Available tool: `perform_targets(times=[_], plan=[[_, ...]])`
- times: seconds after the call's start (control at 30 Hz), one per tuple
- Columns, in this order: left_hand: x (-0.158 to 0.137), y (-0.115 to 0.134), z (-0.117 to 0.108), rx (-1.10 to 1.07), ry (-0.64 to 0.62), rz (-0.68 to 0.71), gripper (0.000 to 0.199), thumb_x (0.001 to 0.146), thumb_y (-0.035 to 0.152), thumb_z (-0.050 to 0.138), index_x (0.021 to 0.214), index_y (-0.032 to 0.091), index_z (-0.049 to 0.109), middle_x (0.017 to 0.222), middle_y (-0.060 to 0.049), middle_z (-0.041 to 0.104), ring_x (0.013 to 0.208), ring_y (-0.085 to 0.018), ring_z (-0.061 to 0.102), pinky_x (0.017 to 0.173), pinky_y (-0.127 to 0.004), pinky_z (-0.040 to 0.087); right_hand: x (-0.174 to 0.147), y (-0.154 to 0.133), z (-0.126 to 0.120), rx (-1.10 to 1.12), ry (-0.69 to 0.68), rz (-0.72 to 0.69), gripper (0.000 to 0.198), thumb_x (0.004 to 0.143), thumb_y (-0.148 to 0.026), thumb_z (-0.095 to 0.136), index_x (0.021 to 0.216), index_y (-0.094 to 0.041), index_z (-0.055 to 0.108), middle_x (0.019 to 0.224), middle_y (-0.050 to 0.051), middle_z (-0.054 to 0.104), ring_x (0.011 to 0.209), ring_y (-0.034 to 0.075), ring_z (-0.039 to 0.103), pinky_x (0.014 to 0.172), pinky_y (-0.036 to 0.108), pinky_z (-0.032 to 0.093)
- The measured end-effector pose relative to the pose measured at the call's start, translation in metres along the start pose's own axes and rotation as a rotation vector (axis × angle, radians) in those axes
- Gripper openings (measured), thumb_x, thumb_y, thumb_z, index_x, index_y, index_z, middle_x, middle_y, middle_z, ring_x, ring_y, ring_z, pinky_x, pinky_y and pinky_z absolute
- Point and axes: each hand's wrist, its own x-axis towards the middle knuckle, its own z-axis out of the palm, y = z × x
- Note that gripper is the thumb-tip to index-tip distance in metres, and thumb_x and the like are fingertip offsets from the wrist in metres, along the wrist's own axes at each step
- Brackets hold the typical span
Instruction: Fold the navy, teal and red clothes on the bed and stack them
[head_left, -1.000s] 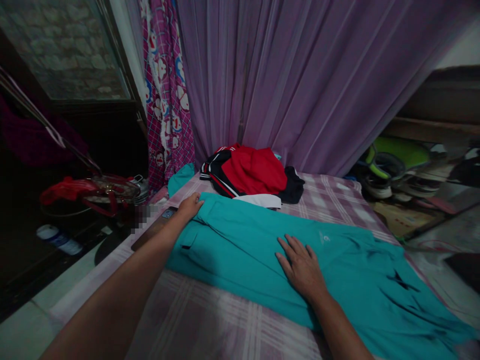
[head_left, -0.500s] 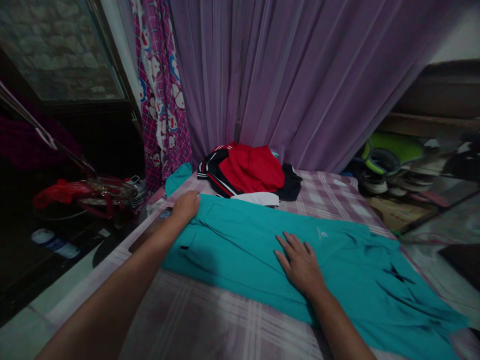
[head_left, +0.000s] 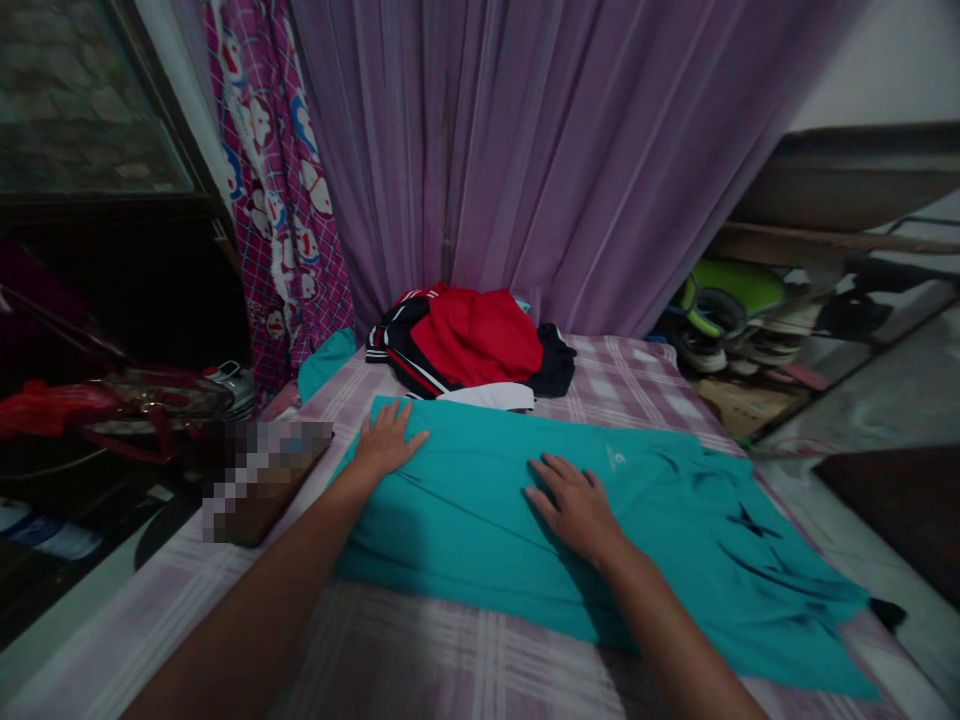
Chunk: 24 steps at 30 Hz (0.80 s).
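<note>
Head view: teal garment [head_left: 480, 495] lies flat on plaid cloth [head_left: 420, 645], spread from center-left of the frame down to lower right. Long axis runs roughly left to right, dipping toward the lower right.

Key relation: both hands are on top of it, spaced along that axis. Left hand [head_left: 386, 440] sits at the upper-left corner, so it's the nearer one to the left end; nearly all the fabric lies to its right and below. Right hand [head_left: 576, 505] sits near mid-length, just lower left of the small logo [head_left: 619, 458]. It's the nearer one to the lower-right end, where creases and dark marks show.

Grip: neither hand has a grasp. Left is palm down, fingers fanned, thumb out toward frame right. Right is palm down, fingers slightly curved, pointing upper left. No fold pinched in either that I can see; can't tell how hard they press. So the garment is directly under both hands, in contact, not lifted.

Around it: red-and-navy clothing [head_left: 480, 335] heaped just beyond the upper edge, white band [head_left: 491, 397] in between. Dark flat object [head_left: 266, 495], partly pixelated, left of the left forearm. Purple curtain [head_left: 547, 150] behind, top of frame.
</note>
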Motion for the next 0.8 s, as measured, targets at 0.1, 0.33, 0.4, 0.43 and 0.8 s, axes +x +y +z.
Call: perform_targets(times=[0.1,0.33,0.4,0.43,0.8], plan=[[0.002,0.001,0.0,0.029,-0.002,-0.001,0.078,0.091,0.063,0.033,0.155,0.019,0.026,0.162,-0.014,0.027,0.148,-0.033,0.025,0.116,-0.057,0.022,0.025,-0.012,-0.01,0.007,0.027,-0.052,0.054,0.099,-0.051,0.033,0.148,-0.029,0.043,0.156,0.009,0.038,0.144,0.028,0.034,0.114,0.058,0.026],[0.009,-0.002,0.003,0.066,-0.004,-0.004,0.076,0.09,0.061,0.033,0.153,0.018,0.03,0.16,-0.015,0.032,0.147,-0.032,0.028,0.116,-0.056,0.024,0.036,0.094,-0.006,-0.198,-0.047,0.133,0.055,0.101,-0.047,0.029,0.148,-0.023,0.043,0.156,0.012,0.039,0.144,0.027,0.033,0.115,0.059,0.018],[0.01,-0.002,0.004,0.071,0.003,0.001,0.077,0.09,0.061,0.033,0.153,0.018,0.031,0.159,-0.015,0.032,0.147,-0.032,0.029,0.116,-0.056,0.024,0.025,0.138,-0.006,-0.261,0.009,0.288,0.054,0.1,-0.045,0.03,0.147,-0.022,0.044,0.153,0.013,0.042,0.142,0.029,0.036,0.113,0.062,0.02],[0.01,-0.002,0.005,0.072,0.004,0.003,0.077,0.09,0.062,0.032,0.153,0.018,0.031,0.159,-0.015,0.033,0.146,-0.032,0.029,0.116,-0.056,0.024,0.019,0.156,-0.006,-0.279,0.041,0.333,0.054,0.1,-0.044,0.03,0.146,-0.021,0.045,0.152,0.014,0.044,0.141,0.03,0.037,0.112,0.063,0.021],[-0.023,0.032,-0.014,0.012,0.397,0.202,0.048,0.093,0.039,0.037,0.131,0.019,0.057,0.148,-0.015,0.048,0.14,-0.033,0.036,0.118,-0.054,0.016,-0.013,0.216,-0.027,-0.175,0.207,0.257,0.053,0.078,-0.006,0.044,0.125,-0.02,0.066,0.147,0.011,0.051,0.134,0.027,0.046,0.108,0.046,0.037]])
